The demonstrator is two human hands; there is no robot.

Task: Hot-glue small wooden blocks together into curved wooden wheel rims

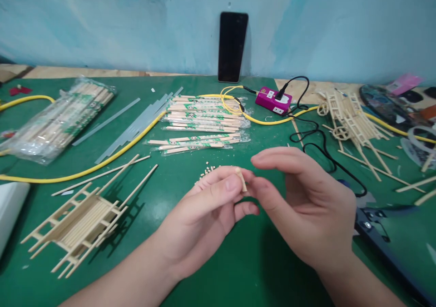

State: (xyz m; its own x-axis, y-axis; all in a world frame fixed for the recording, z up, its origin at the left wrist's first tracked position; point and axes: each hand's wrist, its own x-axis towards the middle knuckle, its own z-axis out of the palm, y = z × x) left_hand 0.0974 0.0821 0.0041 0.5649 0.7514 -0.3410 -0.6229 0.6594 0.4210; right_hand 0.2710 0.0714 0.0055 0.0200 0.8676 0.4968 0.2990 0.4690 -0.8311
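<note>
My left hand (200,211) pinches a short piece of pale wooden stick (242,180) between thumb and forefinger. My right hand (303,202) is curved just beside that piece, its lower fingertip close to or touching it, and its fingers are apart. Behind the hands lies a small scatter of tiny wooden cut pieces (204,173). To the left stands a ladder-like chopstick frame (78,225), and a larger stick structure (354,125) sits at the right. Both rest on a green cutting mat (218,270).
Wrapped chopsticks (204,116) and a plastic bag of more (61,121) lie at the back, near grey glue sticks (132,127). A yellow cable (85,174) crosses the mat. Black-handled cutters (368,220) lie at right; a magenta power strip (273,101) and upright phone (232,47) stand behind.
</note>
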